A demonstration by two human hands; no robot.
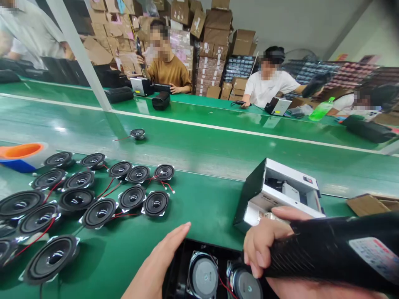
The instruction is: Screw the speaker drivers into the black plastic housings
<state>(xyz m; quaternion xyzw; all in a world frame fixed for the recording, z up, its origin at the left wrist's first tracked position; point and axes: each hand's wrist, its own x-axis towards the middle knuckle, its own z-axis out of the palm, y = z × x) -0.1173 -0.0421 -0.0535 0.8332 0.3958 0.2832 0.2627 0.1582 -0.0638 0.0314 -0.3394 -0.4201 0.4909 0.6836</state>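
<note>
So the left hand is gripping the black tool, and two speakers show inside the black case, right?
Not quite: the head view shows the right hand gripping the black tool, not the left. Two speakers do show inside the black case.

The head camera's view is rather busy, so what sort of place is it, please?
Probably an assembly workshop for speakers: loose speaker drivers lie on a green bench, two more sit in a black housing, and cardboard boxes are stacked at the back.
</note>
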